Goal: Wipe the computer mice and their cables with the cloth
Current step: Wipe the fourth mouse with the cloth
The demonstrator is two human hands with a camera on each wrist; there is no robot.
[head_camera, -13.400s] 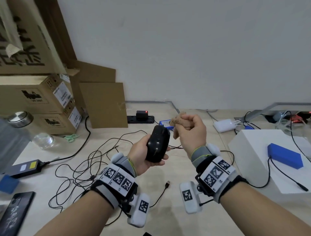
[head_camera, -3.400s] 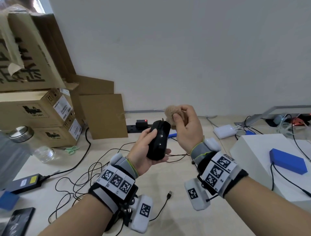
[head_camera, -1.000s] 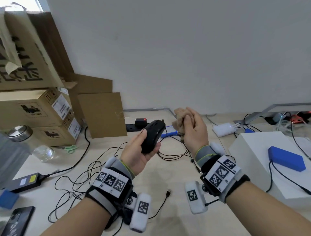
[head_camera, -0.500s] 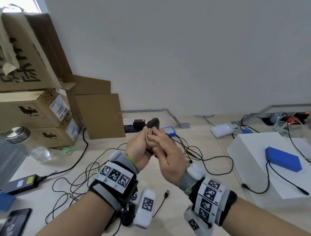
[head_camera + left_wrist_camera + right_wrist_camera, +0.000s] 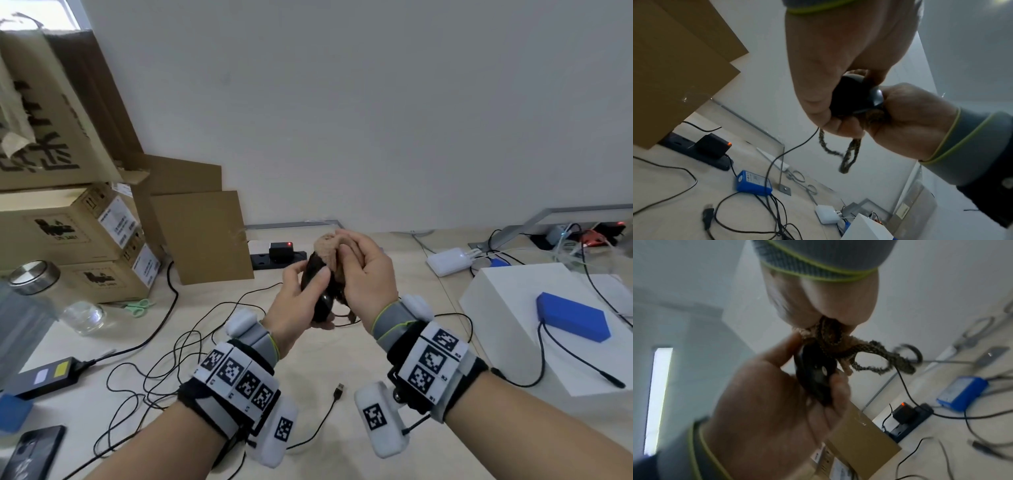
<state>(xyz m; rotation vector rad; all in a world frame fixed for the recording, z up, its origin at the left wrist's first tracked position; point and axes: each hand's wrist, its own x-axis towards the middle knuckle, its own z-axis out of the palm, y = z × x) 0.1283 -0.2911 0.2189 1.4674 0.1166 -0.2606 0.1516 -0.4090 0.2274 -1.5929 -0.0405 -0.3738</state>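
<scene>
The left hand [image 5: 297, 301] grips the black mouse [image 5: 320, 291] while the right hand [image 5: 368, 274] clutches the cloth [image 5: 327, 246] against it.

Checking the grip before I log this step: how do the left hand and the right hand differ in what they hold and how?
The left hand grips the black mouse, thumb on its top, fingers underneath; the right hand grips the bunched tan cloth. The left hand steadies the mouse from the left; the right hand presses the cloth onto it from the right. Both are raised above the desk and wear wrist straps.
</scene>
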